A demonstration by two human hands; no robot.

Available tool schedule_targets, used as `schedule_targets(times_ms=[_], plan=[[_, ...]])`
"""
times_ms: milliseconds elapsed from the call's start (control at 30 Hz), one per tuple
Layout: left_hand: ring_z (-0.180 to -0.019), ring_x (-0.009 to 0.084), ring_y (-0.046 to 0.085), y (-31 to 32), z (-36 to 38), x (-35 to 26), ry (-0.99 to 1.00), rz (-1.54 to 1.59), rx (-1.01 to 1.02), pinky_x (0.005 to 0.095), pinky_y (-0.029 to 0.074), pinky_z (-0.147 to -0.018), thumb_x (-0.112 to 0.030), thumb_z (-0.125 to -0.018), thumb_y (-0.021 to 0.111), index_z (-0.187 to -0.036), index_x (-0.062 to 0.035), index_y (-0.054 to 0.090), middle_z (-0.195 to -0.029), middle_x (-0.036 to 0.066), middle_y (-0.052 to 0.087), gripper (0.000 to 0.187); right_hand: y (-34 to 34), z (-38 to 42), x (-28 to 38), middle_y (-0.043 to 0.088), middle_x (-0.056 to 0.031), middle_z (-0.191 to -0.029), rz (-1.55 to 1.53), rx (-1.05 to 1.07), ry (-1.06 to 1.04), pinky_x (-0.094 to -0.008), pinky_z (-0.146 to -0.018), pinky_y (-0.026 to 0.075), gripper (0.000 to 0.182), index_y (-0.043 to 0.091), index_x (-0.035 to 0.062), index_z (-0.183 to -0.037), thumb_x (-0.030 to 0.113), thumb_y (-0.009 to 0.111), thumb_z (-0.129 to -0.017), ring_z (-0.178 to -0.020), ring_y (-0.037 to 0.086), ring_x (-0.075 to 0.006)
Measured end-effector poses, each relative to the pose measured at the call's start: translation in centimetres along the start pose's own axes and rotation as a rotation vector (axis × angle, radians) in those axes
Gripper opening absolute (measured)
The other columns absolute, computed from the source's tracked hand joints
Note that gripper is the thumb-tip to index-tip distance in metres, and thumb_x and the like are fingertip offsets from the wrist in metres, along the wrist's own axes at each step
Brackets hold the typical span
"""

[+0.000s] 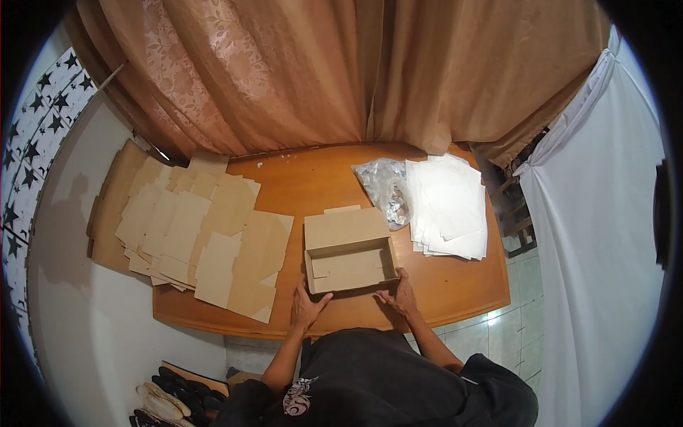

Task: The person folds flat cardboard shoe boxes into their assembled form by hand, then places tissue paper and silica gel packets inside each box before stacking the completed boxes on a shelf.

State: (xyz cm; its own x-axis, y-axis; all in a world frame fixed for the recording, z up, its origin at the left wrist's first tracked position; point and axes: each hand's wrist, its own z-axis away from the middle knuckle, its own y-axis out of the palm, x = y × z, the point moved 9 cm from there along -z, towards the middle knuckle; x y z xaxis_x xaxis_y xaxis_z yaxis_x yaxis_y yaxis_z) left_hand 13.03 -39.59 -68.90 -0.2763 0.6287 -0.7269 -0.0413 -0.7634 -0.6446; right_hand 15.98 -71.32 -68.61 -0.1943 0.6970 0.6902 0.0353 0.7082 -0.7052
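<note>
In the head view, one box (353, 266) of plain brown cardboard is on the table (313, 178), near the front edge. It is open on top; its lid (347, 228), with a narrow tab, points away from me. The long axis runs left to right, the right end slightly farther. My two hands, left (307, 310) and right (403, 299), are at its two near corners, fingers spread; whether they grasp it, I cannot tell. I count one bag (377, 179), one paper stack (449, 203) and one pile of flat cardboard (178, 228), its pieces overlapping too much for counting.
</note>
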Motion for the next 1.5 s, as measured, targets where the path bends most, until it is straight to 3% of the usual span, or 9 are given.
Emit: schedule_targets(times_ms=[67,200,433,700,800,867,967,1300,1500], plan=[[-0.124,0.0443,0.054,-2.0,0.6,-1.5,0.194,0.260,-0.229,0.0491,0.046,-0.103,-0.046,-0.087,0.075,-0.151,0.0002,0.025,-0.139,0.034,0.047,0.094,-1.1,-0.2,1.9,0.044,-0.0287,-0.143,-0.070,-0.046,0.010,-0.0451,-0.105,0.045,0.097,0.023,-0.0025,-0.148,0.034,0.083,-0.081,-0.127,0.050,-0.0448],[-0.125,0.0426,0.055,-1.3,0.4,-1.0,0.209,0.335,-0.150,0.0473,0.049,-0.100,-0.044,-0.089,0.073,-0.152,-0.0016,0.027,-0.141,0.031,0.049,0.088,-2.3,-1.0,2.8,0.043,-0.0280,-0.144,-0.085,-0.063,0.071,-0.0441,-0.109,0.042,0.096,0.022,-0.0040,-0.152,0.038,0.077,-0.086,-0.133,0.045,-0.0425],[-0.119,0.0374,0.061,-1.3,0.9,-1.5,0.131,0.176,-0.164,0.0443,0.055,-0.092,-0.031,-0.093,0.069,-0.141,-0.0017,0.050,-0.139,0.021,0.057,0.059,-3.0,-1.3,3.9,0.048,-0.0281,-0.139,-0.065,-0.040,0.022,-0.0443,-0.107,0.042,0.074,0.034,-0.0044,-0.148,0.031,0.069,-0.093,-0.128,0.050,-0.0422],[-0.117,0.0418,0.061,-0.5,1.0,-1.9,0.173,-0.062,-0.216,0.0451,0.053,-0.096,-0.031,-0.094,0.065,-0.139,-0.0008,0.053,-0.136,0.024,0.058,0.055,-3.2,-1.7,3.3,0.065,-0.0205,-0.112,0.242,-0.191,-0.023,-0.0414,-0.079,0.056,0.045,0.058,-0.0041,-0.125,0.027,0.067,-0.093,-0.095,0.066,-0.0382],[-0.122,0.0417,0.058,-0.4,0.8,-2.4,0.194,-0.144,-0.167,0.0457,0.050,-0.099,-0.030,-0.094,0.064,-0.140,0.0027,0.049,-0.138,0.026,0.056,0.058,-3.4,-2.0,3.1,0.064,-0.0215,-0.113,0.170,-0.158,-0.005,-0.0419,-0.082,0.055,0.045,0.058,-0.0029,-0.126,0.027,0.067,-0.093,-0.100,0.064,-0.0380],[-0.120,0.0416,0.057,-2.8,2.1,-6.0,0.351,-0.394,-0.416,0.0465,0.049,-0.098,-0.029,-0.094,0.065,-0.134,0.0057,0.052,-0.131,0.025,0.059,0.054,-4.5,-2.2,3.3,0.063,-0.0219,-0.113,0.086,-0.176,0.023,-0.0423,-0.084,0.054,0.044,0.058,-0.0021,-0.126,0.027,0.066,-0.093,-0.103,0.063,-0.0375],[-0.115,0.0395,0.057,-4.6,2.4,-10.5,0.375,-0.207,-0.433,0.0453,0.049,-0.094,-0.024,-0.093,0.066,-0.123,0.0040,0.059,-0.122,0.022,0.061,0.041,-6.9,-1.4,1.1,0.064,-0.0213,-0.113,0.011,-0.227,0.105,-0.0422,-0.087,0.053,0.041,0.058,-0.0006,-0.126,0.025,0.066,-0.094,-0.104,0.063,-0.0349],[-0.087,0.0261,0.068,8.4,-1.2,-24.8,0.411,0.315,0.371,0.0340,0.054,-0.078,-0.016,-0.093,0.066,-0.105,0.0022,0.066,-0.095,0.017,0.068,0.022,-14.8,0.4,-6.9,0.063,-0.0236,-0.112,-0.062,-0.308,0.349,-0.0421,-0.090,0.053,0.029,0.061,-0.0025,-0.118,0.014,0.060,-0.093,-0.101,0.063,-0.0380],[-0.084,0.0264,0.069,19.7,-4.2,-29.8,0.458,0.189,0.468,0.0352,0.055,-0.077,-0.018,-0.093,0.065,-0.106,0.0030,0.066,-0.095,0.018,0.068,0.024,-19.4,-0.8,-12.1,0.066,-0.0219,-0.106,0.074,-0.354,0.289,-0.0435,-0.088,0.052,0.027,0.064,-0.0016,-0.114,0.012,0.063,-0.091,-0.099,0.064,-0.0379]])
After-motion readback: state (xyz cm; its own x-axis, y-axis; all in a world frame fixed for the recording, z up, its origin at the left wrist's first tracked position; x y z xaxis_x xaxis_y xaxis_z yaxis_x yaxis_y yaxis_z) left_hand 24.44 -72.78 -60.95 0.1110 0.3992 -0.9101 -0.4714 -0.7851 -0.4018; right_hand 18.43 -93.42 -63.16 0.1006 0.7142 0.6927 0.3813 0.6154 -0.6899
